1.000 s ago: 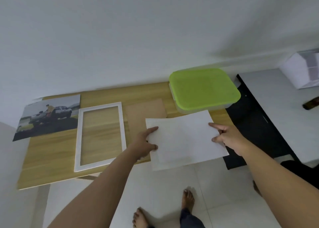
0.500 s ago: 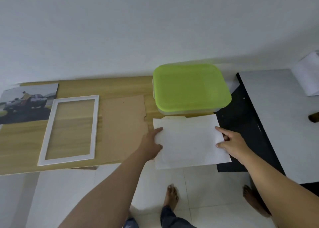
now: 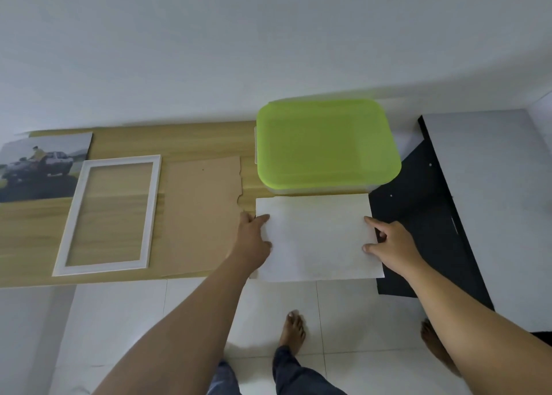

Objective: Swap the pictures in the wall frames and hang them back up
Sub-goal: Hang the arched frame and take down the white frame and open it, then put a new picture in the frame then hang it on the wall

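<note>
The left hand [image 3: 254,239] grips the left short edge of the white sheet [image 3: 316,242]. Its thumb lies on top of the paper, and the other fingers are out of our sight beneath it. The right hand [image 3: 395,242] holds the opposite short edge, with index finger and thumb stretched onto the top face and the remaining fingers curled at the rim.

Between the hands the sheet is flat, blank side up. We cannot tell whether it rests on the table or is held just above it. Its long axis runs left to right, parallel to the front of the green-lidded box [image 3: 325,146]. Its far long edge sits just in front of that box, touching it or nearly so. The near long edge juts past the front of the wooden table [image 3: 179,140], over the tiled floor [image 3: 119,320].

Just left of the box we see the brown backing board [image 3: 203,215], its long axis running front to back and its notched edge facing the box. Farther left of the box lies the white frame [image 3: 110,212], with the tabletop showing through it. It also runs front to back, leaning slightly.

Farthest left of the box, a photo print [image 3: 41,167] of a person with a car lies face up, long axis left to right. Right of the box we see a black panel [image 3: 418,215].
</note>
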